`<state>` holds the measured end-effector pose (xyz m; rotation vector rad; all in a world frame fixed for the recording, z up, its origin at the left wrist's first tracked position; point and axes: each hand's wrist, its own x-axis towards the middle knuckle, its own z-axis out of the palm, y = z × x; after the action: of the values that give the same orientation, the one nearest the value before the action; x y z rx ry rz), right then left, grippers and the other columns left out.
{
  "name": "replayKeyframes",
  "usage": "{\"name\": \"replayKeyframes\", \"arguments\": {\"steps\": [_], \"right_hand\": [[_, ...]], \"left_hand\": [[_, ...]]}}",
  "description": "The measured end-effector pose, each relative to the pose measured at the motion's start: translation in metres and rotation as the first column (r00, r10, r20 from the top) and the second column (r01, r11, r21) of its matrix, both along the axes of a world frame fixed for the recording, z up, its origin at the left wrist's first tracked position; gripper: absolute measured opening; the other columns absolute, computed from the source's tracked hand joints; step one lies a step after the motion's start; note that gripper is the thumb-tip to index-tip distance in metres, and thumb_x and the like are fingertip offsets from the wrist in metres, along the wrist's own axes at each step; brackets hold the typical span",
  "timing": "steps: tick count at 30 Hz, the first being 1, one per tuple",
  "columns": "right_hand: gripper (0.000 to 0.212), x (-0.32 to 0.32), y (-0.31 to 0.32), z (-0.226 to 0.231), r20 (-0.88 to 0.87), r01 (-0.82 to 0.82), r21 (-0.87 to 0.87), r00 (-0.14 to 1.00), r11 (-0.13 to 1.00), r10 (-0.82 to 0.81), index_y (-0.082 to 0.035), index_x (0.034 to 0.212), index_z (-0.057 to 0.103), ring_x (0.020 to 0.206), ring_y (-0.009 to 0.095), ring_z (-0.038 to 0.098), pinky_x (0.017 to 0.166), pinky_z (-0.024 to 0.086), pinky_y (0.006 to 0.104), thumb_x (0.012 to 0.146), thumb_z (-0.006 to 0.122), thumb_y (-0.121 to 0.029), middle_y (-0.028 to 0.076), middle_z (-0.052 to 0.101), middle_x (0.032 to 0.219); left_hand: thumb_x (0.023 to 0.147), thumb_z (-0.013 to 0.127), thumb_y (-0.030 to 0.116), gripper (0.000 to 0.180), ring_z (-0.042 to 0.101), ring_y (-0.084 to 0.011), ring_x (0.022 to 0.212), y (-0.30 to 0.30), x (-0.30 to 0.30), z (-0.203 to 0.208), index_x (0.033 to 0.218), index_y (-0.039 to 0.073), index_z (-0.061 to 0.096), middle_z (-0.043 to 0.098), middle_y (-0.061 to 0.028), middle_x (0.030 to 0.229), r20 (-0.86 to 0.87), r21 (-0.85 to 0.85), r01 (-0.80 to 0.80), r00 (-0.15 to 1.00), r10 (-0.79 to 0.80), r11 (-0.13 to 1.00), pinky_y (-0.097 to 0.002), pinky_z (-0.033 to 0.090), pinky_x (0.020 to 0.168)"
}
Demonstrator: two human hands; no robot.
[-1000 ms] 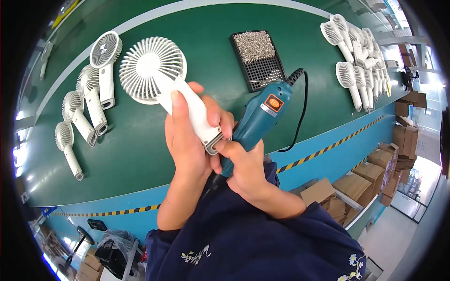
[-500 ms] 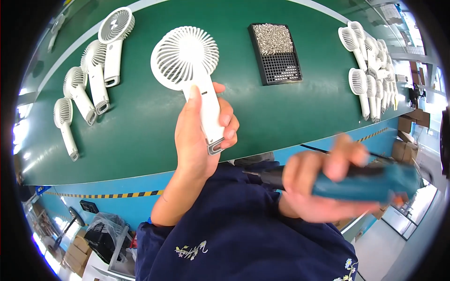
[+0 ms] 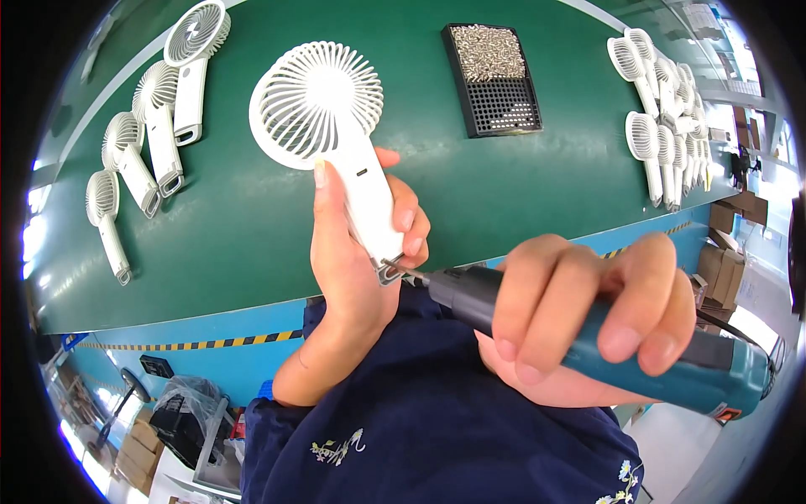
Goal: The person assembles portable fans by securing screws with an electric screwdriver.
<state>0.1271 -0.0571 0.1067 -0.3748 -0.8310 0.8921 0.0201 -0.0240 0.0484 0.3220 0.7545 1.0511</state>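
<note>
My left hand is closed round the handle of a white handheld fan, its round grille tilted up and away from me. A grey loop sits at the handle's lower end. In my right hand is a teal and black electric screwdriver, pointing left. The tip of its thin bit meets the fan's lower end beside the grey loop; whether a screw is there is too small to tell.
On the green table stands a black tray heaped with small metal screws, part of it a grid of holes. Several white fans lie at the left, and a cluster of more fans at the far right. Cardboard boxes are beyond the table.
My right hand has brought the screwdriver left and its bit to the fan's lower end. The fan has shifted slightly left in my left hand.
</note>
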Motion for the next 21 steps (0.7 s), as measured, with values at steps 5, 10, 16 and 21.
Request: {"name": "replayKeyframes", "arguments": {"steps": [5, 10, 16, 21], "right_hand": [[0.037, 0.008, -0.002, -0.004, 0.06, -0.074, -0.055, 0.995, 0.996, 0.077, -0.007, 0.091, 0.052, 0.042, 0.019, 0.05, 0.038, 0.041, 0.0309, 0.097, 0.037, -0.041, 0.007, 0.051, 0.091], [0.039, 0.011, -0.002, -0.006, 0.052, -0.096, -0.059, 0.994, 0.994, 0.099, -0.007, 0.09, 0.05, 0.042, 0.019, 0.05, 0.039, 0.041, 0.0314, 0.097, 0.037, -0.043, 0.007, 0.05, 0.089], [0.039, 0.014, -0.002, -0.007, 0.075, -0.142, -0.073, 0.986, 0.987, 0.148, -0.007, 0.091, 0.05, 0.043, 0.02, 0.05, 0.042, 0.041, 0.0338, 0.096, 0.039, -0.044, 0.007, 0.049, 0.09], [0.04, 0.018, 0.003, -0.011, 0.071, -0.189, -0.075, 0.978, 0.979, 0.195, -0.006, 0.094, 0.049, 0.046, 0.021, 0.052, 0.045, 0.042, 0.0349, 0.095, 0.041, -0.046, 0.007, 0.048, 0.093]], "left_hand": [[0.099, 0.023, 0.048, 0.051, 0.04, -0.0104, 0.048, -0.002, 0.002, -0.002, 0.108, 0.004, 0.047, 0.042, -0.002, 0.063, 0.026, -0.015, -0.039, 0.999, 0.04, 0.999, -0.0229, 0.027, 0.038], [0.099, 0.023, 0.049, 0.051, 0.04, -0.0103, 0.047, -0.003, 0.004, -0.003, 0.107, 0.005, 0.047, 0.041, -0.0016, 0.063, 0.006, -0.003, -0.042, 0.999, 0.042, 0.999, -0.0228, 0.026, 0.039], [0.099, 0.021, 0.052, 0.054, 0.039, -0.0113, 0.049, -0.004, 0.003, -0.007, 0.107, 0.004, 0.044, 0.044, -0.0037, 0.063, -0.024, -0.031, -0.028, 0.999, 0.028, 0.999, -0.0245, 0.029, 0.042], [0.099, 0.021, 0.052, 0.054, 0.039, -0.0113, 0.049, -0.003, 0.005, -0.013, 0.107, 0.004, 0.044, 0.044, -0.0034, 0.063, -0.041, -0.023, -0.032, 0.999, 0.031, 0.999, -0.0244, 0.029, 0.042]]}}
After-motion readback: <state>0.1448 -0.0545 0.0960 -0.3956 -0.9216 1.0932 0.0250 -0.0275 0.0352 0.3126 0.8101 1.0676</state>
